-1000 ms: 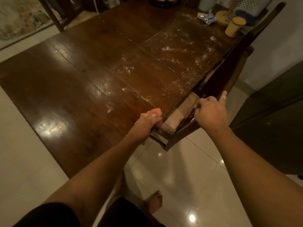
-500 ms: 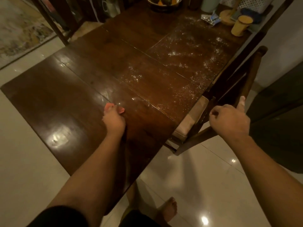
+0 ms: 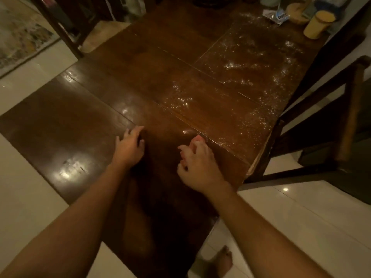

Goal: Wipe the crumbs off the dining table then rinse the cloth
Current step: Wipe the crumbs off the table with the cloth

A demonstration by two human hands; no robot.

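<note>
The dark wooden dining table (image 3: 84, 125) fills the middle of the view. White crumbs (image 3: 247, 65) lie scattered over its far right part and along the right edge. My right hand (image 3: 197, 163) sits on the near part of the table, fingers curled round a small pink cloth (image 3: 199, 138) that peeks out at the fingertips. To its left, my left hand (image 3: 130, 146) rests on the tabletop with fingers spread, holding nothing. Most of the cloth is hidden under my right hand.
A dark wooden chair (image 3: 329, 125) stands pulled out from the table's right side. At the far right corner are a yellow cup (image 3: 317, 25), a snack packet (image 3: 276, 16) and a round wooden item. Another chair leg (image 3: 62, 31) stands at the far left.
My right hand has let go of the chair and come onto the table. The pink cloth, held in my left hand before, is now under my right hand. My left hand lies flat.
</note>
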